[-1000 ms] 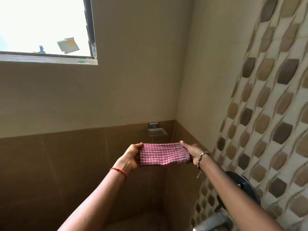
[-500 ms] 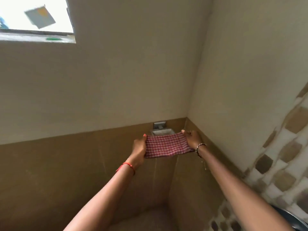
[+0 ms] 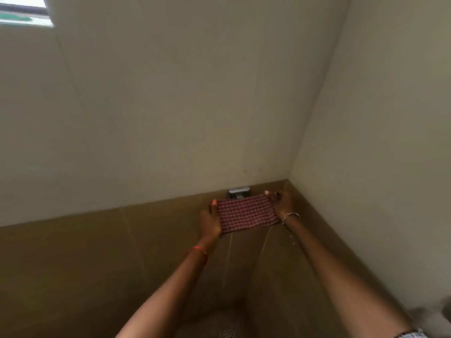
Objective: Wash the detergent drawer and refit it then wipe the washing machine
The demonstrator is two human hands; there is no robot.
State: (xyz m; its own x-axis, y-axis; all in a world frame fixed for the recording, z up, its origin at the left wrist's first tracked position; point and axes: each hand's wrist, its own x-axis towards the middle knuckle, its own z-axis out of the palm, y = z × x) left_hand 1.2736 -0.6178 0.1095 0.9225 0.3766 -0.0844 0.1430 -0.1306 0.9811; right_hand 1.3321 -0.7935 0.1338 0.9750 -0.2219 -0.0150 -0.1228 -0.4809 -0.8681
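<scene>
A red and white checked cloth point(image 3: 246, 213) is stretched flat between both hands in a bathroom corner. My left hand point(image 3: 210, 222) grips its left end, thumb on top. My right hand point(image 3: 280, 202) grips its right end, a bracelet on that wrist. The cloth's upper edge lies right in front of a metal wall bracket point(image 3: 238, 191), hiding the part below it. No washing machine or detergent drawer is in view.
Beige walls meet at the corner, with brown tiles point(image 3: 97, 252) below. A window point(image 3: 22, 13) sits at the top left. A floor drain point(image 3: 229, 332) shows at the bottom, and a blurred metal fitting point(image 3: 436, 315) at the lower right.
Both hands have carried the stretched cloth forward and up to the metal bracket in the corner. The view has swung right and down, so the patterned tile wall has left the frame.
</scene>
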